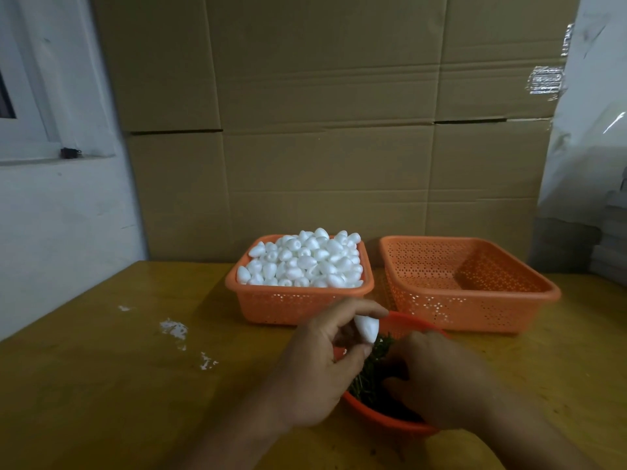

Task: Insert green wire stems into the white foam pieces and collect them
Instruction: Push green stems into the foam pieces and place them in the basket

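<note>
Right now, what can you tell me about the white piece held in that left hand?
The foam piece is a small white egg-like shape, matte and smooth, tapering toward a point at its lower end. The left hand pinches it between thumb and fingers, tilted, in the air above the near rim of the round orange bowl of green stems. No stem is seen in it. It looks like the ones piled in the basket behind.

head view, looking forward-down, close over table point(101, 385).
</note>
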{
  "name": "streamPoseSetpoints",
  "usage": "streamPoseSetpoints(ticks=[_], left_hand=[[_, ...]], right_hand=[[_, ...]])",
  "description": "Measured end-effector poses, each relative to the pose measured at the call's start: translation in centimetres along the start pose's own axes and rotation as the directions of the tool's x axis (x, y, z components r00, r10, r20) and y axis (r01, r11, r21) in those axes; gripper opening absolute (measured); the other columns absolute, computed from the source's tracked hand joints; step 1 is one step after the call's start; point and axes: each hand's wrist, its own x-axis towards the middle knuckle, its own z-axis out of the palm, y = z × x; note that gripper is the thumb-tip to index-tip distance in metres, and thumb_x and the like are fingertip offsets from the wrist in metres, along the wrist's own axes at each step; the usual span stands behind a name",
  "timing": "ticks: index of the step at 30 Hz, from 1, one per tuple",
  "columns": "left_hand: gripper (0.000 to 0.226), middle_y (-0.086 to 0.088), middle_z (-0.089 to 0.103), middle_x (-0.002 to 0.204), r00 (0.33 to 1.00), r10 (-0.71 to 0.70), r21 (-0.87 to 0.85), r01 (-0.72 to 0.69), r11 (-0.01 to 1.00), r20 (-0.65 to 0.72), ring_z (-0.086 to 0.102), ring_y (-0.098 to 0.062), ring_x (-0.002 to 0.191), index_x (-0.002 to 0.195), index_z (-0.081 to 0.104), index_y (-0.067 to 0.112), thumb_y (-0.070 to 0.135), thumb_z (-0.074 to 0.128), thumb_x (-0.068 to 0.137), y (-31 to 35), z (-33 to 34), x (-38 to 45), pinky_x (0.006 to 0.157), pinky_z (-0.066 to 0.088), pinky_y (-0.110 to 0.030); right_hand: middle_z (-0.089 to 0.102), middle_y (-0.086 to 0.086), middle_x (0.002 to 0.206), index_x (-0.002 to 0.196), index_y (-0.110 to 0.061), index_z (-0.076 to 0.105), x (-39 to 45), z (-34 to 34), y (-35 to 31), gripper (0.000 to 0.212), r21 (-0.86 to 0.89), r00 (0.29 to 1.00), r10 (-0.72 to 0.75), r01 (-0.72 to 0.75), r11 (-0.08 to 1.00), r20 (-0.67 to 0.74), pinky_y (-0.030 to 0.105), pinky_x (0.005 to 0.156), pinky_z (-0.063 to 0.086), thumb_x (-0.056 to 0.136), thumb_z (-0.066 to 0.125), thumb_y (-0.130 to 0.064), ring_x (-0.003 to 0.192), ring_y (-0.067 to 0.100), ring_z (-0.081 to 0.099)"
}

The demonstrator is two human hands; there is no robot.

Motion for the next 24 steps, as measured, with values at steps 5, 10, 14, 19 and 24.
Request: streamPoseSetpoints(ticks=[5, 10, 14, 19, 24], left_hand=[[0.026, 0.005, 0.07, 0.106, 0.999, -0.017, -0.066, 0.016, 0.998, -0.026, 0.069, -0.02, 0.1, 0.12, 0.058, 0.041, 0.031, 0.062, 0.096, -0.1, 0.4, -0.1, 0.086, 0.059, -0.042], [0.02, -0.002, 0.073, 0.097, 0.997, -0.072, -0.148, 0.067, 0.987, -0.028, 0.072, -0.02, 0.085, 0.117, 0.052, 0.036, 0.046, 0.05, 0.1, 0.3, 0.5, 0.0, 0.074, 0.055, -0.028], [0.024, -0.011, 0.075, 0.089, 0.981, -0.194, -0.347, 0.175, 0.921, -0.019, 0.07, -0.023, 0.074, 0.113, 0.052, 0.024, 0.042, 0.043, 0.101, 0.7, 0.5, 0.2, 0.067, 0.053, -0.028], [0.027, -0.012, 0.065, 0.07, 0.937, -0.347, -0.544, 0.277, 0.792, -0.029, 0.056, -0.021, 0.062, 0.089, 0.064, 0.023, 0.046, 0.05, 0.096, 1.1, 0.0, 0.2, 0.055, 0.045, -0.027], [0.025, -0.007, 0.057, 0.074, 0.889, -0.455, -0.728, 0.342, 0.594, 0.046, 0.052, -0.014, 0.063, 0.09, 0.07, 0.016, 0.038, 0.06, 0.095, 1.2, -0.5, 0.6, 0.057, 0.041, -0.025]], right_hand=[[0.068, -0.007, 0.092, 0.095, -0.027, 0.069, -0.2, 0.0, 0.0, 0.021, 0.076, 0.998, 0.058, -0.058, 0.995, -0.002, 0.037, 0.079, 0.058, 0.086, 0.068, -0.046, 0.087, 0.014, 0.066], [0.068, -0.009, 0.087, 0.088, -0.03, 0.068, -0.5, -0.4, 0.2, 0.02, 0.134, 0.993, 0.111, -0.106, 0.985, -0.03, 0.036, 0.078, 0.058, 0.082, 0.073, -0.047, 0.083, 0.011, 0.066], [0.066, -0.009, 0.084, 0.081, -0.031, 0.064, -0.5, -0.4, 0.4, 0.02, 0.166, 0.989, 0.133, -0.12, 0.979, -0.067, 0.035, 0.077, 0.059, 0.085, 0.072, -0.049, 0.08, 0.01, 0.065], [0.058, -0.001, 0.067, 0.071, -0.022, 0.055, -0.5, -0.3, 0.2, 0.044, 0.198, 0.959, 0.145, -0.097, 0.975, -0.244, 0.037, 0.064, 0.051, 0.092, 0.054, -0.061, 0.064, 0.014, 0.058], [0.048, 0.001, 0.048, 0.061, -0.012, 0.057, -0.6, -0.8, 0.1, 0.056, 0.498, 0.919, 0.11, 0.102, 0.861, -0.379, 0.03, 0.044, 0.036, 0.088, 0.052, -0.062, 0.041, 0.008, 0.041]])
